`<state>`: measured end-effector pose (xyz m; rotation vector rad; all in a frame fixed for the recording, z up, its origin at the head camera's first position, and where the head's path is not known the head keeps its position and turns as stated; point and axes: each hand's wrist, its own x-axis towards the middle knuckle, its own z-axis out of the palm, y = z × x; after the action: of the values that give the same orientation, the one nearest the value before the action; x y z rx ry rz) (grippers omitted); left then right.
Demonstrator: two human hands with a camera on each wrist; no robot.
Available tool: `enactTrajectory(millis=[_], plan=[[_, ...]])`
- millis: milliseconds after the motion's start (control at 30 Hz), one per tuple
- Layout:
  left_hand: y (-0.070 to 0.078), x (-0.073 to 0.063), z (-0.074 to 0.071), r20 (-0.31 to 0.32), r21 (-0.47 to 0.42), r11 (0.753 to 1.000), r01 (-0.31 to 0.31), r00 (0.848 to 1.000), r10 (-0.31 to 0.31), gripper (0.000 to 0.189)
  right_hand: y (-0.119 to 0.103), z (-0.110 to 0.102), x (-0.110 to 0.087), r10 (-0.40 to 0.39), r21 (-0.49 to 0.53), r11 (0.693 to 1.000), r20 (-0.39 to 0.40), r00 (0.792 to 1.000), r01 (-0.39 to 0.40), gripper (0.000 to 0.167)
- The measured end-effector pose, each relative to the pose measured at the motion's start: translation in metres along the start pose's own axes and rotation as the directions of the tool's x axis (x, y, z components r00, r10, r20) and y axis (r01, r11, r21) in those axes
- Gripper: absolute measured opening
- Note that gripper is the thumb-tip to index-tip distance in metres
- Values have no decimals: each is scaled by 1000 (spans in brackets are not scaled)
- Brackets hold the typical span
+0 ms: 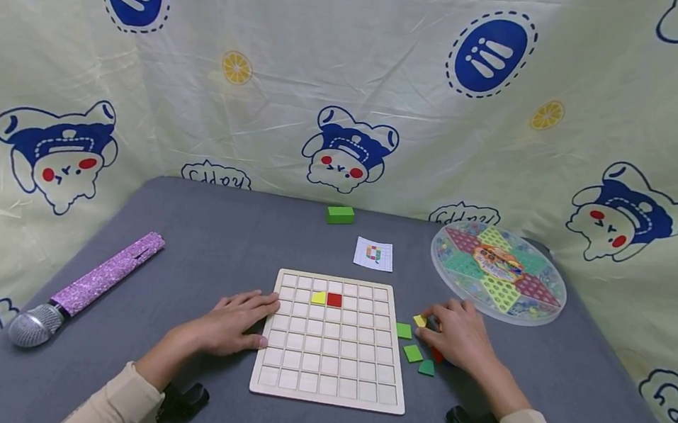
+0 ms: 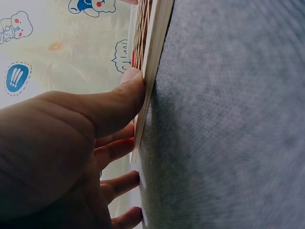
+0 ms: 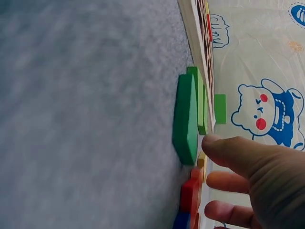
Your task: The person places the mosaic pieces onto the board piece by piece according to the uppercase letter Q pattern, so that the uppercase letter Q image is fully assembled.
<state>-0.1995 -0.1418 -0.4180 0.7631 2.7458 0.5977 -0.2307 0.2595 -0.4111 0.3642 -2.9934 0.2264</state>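
A pale wooden grid board (image 1: 331,368) lies on the table, with a yellow piece (image 1: 318,298) and a red square piece (image 1: 334,300) side by side in its upper cells. My left hand (image 1: 237,324) rests along the board's left edge; its thumb (image 2: 126,102) touches the rim and the fingers are spread. Right of the board, my right hand (image 1: 458,332) pinches a small yellow block (image 1: 420,320) between thumb and index finger. Under and beside that hand lie light green pieces (image 1: 413,353), a dark green piece (image 1: 427,367), red blocks (image 3: 189,195) and a blue block (image 3: 182,221), partly hidden.
A small printed pattern card (image 1: 374,254) lies behind the board, with a green block (image 1: 340,215) farther back. At the back right is a round clear case (image 1: 498,272) with a patterned face. A microphone with a glittery purple handle (image 1: 106,274) lies at left.
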Motion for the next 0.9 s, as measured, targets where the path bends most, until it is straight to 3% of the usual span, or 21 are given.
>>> enactTrajectory(millis=[400,900], plan=[[1,-1,-1,-1,0,1000,-2,1000,2,65,-5,5,10,92,-28,995,17,996,-91,36],[0,-1,0,-5,-4,1000,-11,1000,11,64,-8,9,11,12,-10,1000,-42,999,-12,21]])
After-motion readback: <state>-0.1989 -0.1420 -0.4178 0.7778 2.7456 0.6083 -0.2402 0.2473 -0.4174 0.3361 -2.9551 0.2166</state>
